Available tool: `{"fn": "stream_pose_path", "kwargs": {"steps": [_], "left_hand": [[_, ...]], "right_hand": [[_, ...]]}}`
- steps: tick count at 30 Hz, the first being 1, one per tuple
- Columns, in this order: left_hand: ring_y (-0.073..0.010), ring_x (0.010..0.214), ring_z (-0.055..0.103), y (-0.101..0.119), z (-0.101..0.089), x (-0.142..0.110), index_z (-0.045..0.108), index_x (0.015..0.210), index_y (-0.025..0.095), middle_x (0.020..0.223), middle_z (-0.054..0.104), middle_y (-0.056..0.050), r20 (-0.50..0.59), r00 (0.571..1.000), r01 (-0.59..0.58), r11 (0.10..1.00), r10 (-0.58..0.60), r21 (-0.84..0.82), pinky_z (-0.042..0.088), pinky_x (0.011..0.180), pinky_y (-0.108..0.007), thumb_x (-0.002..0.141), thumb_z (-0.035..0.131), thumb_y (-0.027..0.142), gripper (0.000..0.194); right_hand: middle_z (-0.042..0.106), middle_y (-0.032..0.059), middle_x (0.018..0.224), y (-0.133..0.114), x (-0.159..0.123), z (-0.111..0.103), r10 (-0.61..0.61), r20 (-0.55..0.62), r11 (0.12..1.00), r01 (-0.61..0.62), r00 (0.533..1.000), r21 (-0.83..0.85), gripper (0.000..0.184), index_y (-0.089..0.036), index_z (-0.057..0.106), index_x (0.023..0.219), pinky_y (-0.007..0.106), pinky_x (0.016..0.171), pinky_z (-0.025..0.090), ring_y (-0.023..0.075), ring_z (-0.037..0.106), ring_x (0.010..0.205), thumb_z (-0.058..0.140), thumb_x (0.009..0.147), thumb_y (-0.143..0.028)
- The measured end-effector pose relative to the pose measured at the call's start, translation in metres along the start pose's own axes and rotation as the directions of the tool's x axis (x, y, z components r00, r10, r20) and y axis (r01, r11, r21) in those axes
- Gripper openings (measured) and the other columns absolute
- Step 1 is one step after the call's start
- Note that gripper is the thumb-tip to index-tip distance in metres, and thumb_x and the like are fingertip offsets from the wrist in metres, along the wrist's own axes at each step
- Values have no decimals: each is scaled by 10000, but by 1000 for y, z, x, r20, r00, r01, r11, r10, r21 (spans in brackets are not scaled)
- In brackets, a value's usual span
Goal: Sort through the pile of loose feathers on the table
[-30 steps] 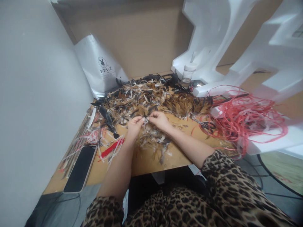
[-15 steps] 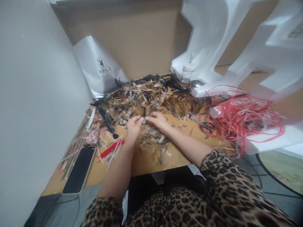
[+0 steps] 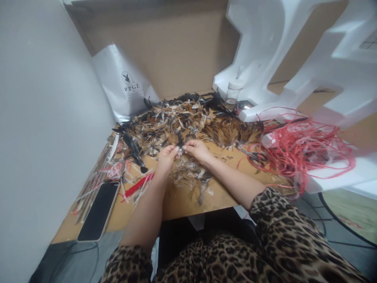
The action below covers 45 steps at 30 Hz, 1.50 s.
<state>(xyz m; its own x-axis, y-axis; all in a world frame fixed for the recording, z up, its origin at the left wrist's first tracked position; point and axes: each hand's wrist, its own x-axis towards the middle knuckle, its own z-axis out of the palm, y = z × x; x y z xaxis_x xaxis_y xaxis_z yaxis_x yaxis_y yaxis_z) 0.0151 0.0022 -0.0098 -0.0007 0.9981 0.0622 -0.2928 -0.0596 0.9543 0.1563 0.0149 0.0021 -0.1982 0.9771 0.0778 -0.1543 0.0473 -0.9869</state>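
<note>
My left hand (image 3: 166, 158) and my right hand (image 3: 199, 151) meet over the front of the feather pile. Between their pinched fingertips is a small dark feather (image 3: 180, 138), its pale base pointing down toward me. Both thumbs press near that base; the finest detail there is too small to make out. Below my fingers lies a loose clump of brown and whitish fluffy feathers (image 3: 190, 175). Beyond my hands spreads a wide heap of brown and black feathers (image 3: 176, 112).
Left on the table (image 3: 173, 210) are a phone (image 3: 98, 211), thin sticks (image 3: 91, 184), a red strip (image 3: 138, 185) and black feathers (image 3: 134, 151). A white bag (image 3: 120, 92) stands behind. Right are scissors (image 3: 257, 156), tangled red ribbon (image 3: 309, 149), a jar (image 3: 232, 94) and white foam pieces (image 3: 259, 47).
My fingertips have drawn slightly apart, and more of the dark feather and its pale base shows between them. Everything else stays in place.
</note>
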Motion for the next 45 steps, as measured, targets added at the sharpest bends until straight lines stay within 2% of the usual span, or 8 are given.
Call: {"fn": "stream_pose_path", "kwargs": {"steps": [4,15,18,23,27,32,36,45], "left_hand": [[-35,422,434,2,1,-1,579,660,136,523,545,33,5,1000,3,1000,-3,-13,333,449,-171,593,706,292,212],[-41,359,414,6,4,-2,567,657,129,486,563,26,-100,995,0,968,26,252,285,383,-174,587,705,330,254],[-47,378,457,6,5,-3,567,672,124,502,586,11,-90,996,29,987,-15,161,325,400,-168,593,702,307,241],[-66,522,580,6,9,-5,568,676,108,590,627,-16,-105,984,129,983,-143,-134,453,541,-170,552,730,217,231],[-62,546,592,5,9,-5,568,669,104,603,628,-15,-102,980,145,967,-169,-211,471,563,-163,548,736,187,223],[-68,512,580,5,7,-4,580,677,104,588,633,-25,-141,985,91,994,-99,-56,468,539,-177,563,729,234,229],[-78,509,573,5,7,-3,609,708,101,590,633,-28,-110,994,14,994,-2,112,461,526,-192,581,716,282,246],[-73,507,526,5,4,-3,647,811,118,609,621,-15,-73,997,30,978,-15,206,386,466,-180,586,708,326,312]], "right_hand": [[527,-39,524,-2,0,-2,-3,26,1000,4,1000,-31,222,-137,563,631,195,500,294,55,409,472,643,620,-343],[502,-41,515,-6,-2,-3,-47,6,971,47,999,-232,187,-132,560,642,196,476,293,58,386,465,618,625,-309],[508,-41,519,-4,-1,-3,-35,27,984,39,999,-173,188,-131,553,641,194,483,295,56,393,468,626,620,-303],[546,-34,553,6,1,2,31,5,998,-32,999,58,216,-132,555,669,192,518,324,57,443,492,656,600,-310],[545,-40,551,12,1,6,59,-21,987,-55,998,150,242,-142,540,669,194,523,332,59,455,491,676,585,-324],[560,-37,584,8,-1,6,13,-4,994,-13,1000,106,259,-152,543,699,201,542,351,70,473,524,681,591,-343],[536,-48,563,4,-2,5,-33,-34,999,34,999,38,253,-151,540,660,195,530,341,61,445,514,687,593,-346],[560,-23,500,3,2,2,88,-107,986,-71,990,151,291,-151,532,615,200,490,357,77,484,467,703,560,-379]]}}
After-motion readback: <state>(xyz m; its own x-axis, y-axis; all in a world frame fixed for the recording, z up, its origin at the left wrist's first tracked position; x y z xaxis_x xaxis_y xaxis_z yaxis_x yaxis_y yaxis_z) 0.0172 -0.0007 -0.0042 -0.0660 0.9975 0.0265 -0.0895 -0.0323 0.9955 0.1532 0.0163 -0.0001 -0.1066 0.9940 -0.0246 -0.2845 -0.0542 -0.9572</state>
